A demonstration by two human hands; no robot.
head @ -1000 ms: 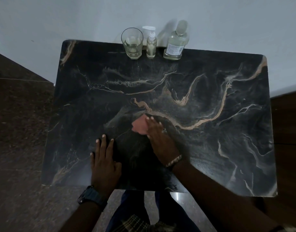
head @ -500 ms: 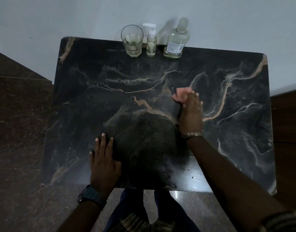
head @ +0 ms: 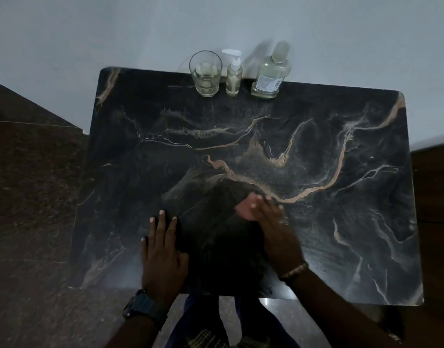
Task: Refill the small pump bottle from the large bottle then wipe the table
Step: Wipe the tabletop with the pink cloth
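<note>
A dark marble-patterned table [head: 341,222] fills the view. My right hand [head: 273,227] presses a pink cloth [head: 243,209] flat on the table near the front middle; the hand is blurred. My left hand [head: 163,249] lies flat on the table at the front left, fingers together, holding nothing. At the back edge stand the small pump bottle [head: 234,74] with a white pump, and to its right the large clear bottle [head: 271,71] with a label, its cap on.
A drinking glass [head: 206,74] with some pale liquid stands left of the pump bottle. A pale wall runs behind the table. Dark stone floor lies to the left, and a wooden surface to the right. My legs show below the front edge.
My right hand swept the pink cloth from the front middle out to the centre right, then back toward the front middle. My left hand stayed in place.
</note>
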